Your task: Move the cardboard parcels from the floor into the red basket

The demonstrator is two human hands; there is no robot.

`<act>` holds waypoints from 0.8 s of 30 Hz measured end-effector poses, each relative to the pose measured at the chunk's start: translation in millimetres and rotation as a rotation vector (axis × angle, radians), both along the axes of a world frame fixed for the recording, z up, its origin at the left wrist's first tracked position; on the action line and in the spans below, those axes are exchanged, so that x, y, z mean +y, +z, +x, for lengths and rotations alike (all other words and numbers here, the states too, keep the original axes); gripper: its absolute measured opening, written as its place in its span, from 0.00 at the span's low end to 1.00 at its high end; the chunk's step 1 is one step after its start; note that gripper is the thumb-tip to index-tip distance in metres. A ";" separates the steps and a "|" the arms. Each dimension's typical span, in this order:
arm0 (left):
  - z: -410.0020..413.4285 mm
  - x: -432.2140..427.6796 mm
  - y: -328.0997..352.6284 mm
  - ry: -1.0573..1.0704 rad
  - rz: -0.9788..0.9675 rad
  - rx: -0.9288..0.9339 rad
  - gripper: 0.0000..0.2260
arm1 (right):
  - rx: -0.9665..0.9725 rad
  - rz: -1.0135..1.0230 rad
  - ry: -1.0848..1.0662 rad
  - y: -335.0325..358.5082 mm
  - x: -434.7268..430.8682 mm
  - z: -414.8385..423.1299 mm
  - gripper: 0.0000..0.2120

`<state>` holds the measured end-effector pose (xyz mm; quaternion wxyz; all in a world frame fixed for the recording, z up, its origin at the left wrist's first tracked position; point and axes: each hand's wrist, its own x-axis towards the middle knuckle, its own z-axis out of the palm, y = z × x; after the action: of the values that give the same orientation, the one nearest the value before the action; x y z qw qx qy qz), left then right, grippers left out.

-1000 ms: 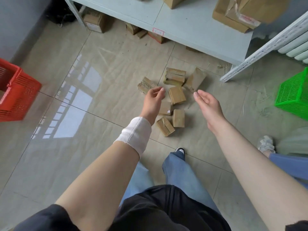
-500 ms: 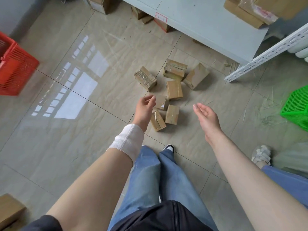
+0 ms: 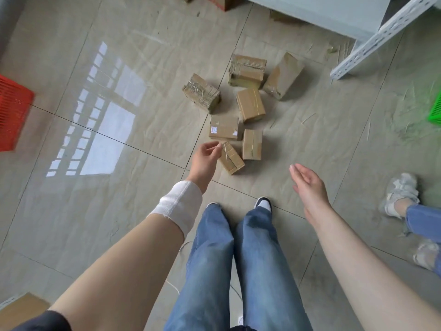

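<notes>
At the far left edge stands the red basket (image 3: 13, 111), well apart from everything else on the tiled floor (image 3: 100, 211). Further right, the left hand (image 3: 204, 158), a white bandage (image 3: 177, 206) round its wrist, reaches over the nearest cardboard parcel (image 3: 231, 158); its fingers (image 3: 214, 146) curl at that parcel's taped end, though I cannot tell whether they touch it yet. Six more parcels lie clustered just beyond, the closest being a labelled parcel (image 3: 224, 127). These look like small, stiff, light boxes, and the glossy tape may be slick, so a hold across two opposite cardboard sides, thumb against fingers, seems safest; corners could crush if squeezed hard. To the right, the right hand (image 3: 307, 185) hovers flat, fingers straight and loosely together, holding nothing. A green basket (image 3: 435, 111) peeks in at the right edge.
</notes>
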<state>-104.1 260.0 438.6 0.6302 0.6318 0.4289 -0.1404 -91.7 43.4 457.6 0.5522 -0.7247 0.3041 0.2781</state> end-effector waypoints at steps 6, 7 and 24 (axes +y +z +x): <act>25.2 -44.6 15.5 0.046 -0.010 0.015 0.15 | -0.015 0.027 0.025 13.6 -32.3 42.1 0.23; 34.7 -56.2 19.7 0.057 -0.011 0.015 0.15 | -0.024 0.032 0.039 16.5 -40.7 55.4 0.23; 224.9 -205.9 11.6 0.327 -0.107 0.001 0.15 | -0.142 0.006 0.358 15.2 -143.3 306.6 0.22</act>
<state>120.9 54.0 450.2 0.6772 0.5190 0.5183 -0.0589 214.9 -99.9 472.8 0.5160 -0.7834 0.1300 0.3210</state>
